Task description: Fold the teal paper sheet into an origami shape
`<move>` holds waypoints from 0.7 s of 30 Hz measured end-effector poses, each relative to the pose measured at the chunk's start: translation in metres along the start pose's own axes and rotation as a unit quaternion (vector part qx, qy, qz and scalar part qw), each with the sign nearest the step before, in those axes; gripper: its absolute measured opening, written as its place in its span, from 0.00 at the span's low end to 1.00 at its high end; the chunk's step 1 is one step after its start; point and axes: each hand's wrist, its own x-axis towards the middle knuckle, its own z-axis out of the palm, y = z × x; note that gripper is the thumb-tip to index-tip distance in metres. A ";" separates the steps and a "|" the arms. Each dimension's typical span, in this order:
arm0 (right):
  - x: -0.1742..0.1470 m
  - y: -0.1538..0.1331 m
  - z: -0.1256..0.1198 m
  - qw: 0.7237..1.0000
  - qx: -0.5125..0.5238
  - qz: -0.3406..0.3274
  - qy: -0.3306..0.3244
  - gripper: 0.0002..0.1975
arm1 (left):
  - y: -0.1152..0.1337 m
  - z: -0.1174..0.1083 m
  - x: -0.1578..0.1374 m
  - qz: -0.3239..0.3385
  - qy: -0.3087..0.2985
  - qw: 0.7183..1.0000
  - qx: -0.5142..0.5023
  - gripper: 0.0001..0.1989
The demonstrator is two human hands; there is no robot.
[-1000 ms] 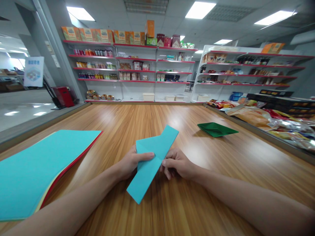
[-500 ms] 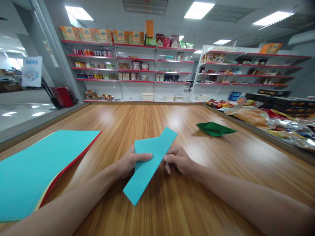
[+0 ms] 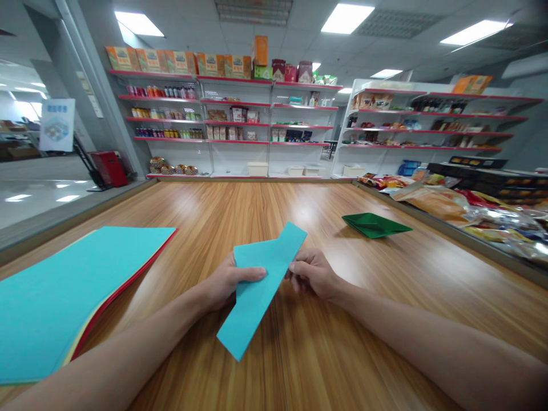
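Note:
A folded sheet of turquoise paper is held over the table, a long slanting strip with a wider flap at its left. My left hand grips the flap, thumb flat on top and the other fingers hidden beneath. At the strip's right edge, my right hand has its fingers curled, with thumb and forefinger pinching the paper near its upper part. Beyond that hand, to the right, a folded green paper piece rests on the table.
A stack of coloured paper, turquoise on top with yellow and red edges below, lies at the left. The wooden table has a raised rim. Packaged snacks lie past its right edge; stocked shelves stand behind.
My right hand has shifted slightly up and right along the paper's edge. The strip's lower end has swung a little to the right. My left hand keeps its hold.

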 end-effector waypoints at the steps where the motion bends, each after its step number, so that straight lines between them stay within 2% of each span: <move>1: 0.000 0.000 0.000 1.000 -0.002 0.000 0.000 0.12 | 0.000 0.000 0.000 0.001 -0.001 1.000 -0.001 0.16; 8: 0.000 -0.003 -0.001 1.000 -0.014 -0.012 0.005 0.12 | 0.002 0.002 -0.002 -0.007 0.000 1.000 -0.002 0.18; 14: 0.002 -0.006 -0.002 0.998 -0.032 -0.029 0.037 0.13 | 0.005 0.002 -0.003 -0.011 0.000 1.000 -0.006 0.14; 21: 0.002 -0.009 -0.003 0.998 -0.029 -0.014 0.053 0.14 | 0.003 0.001 -0.001 -0.006 -0.007 1.000 -0.009 0.15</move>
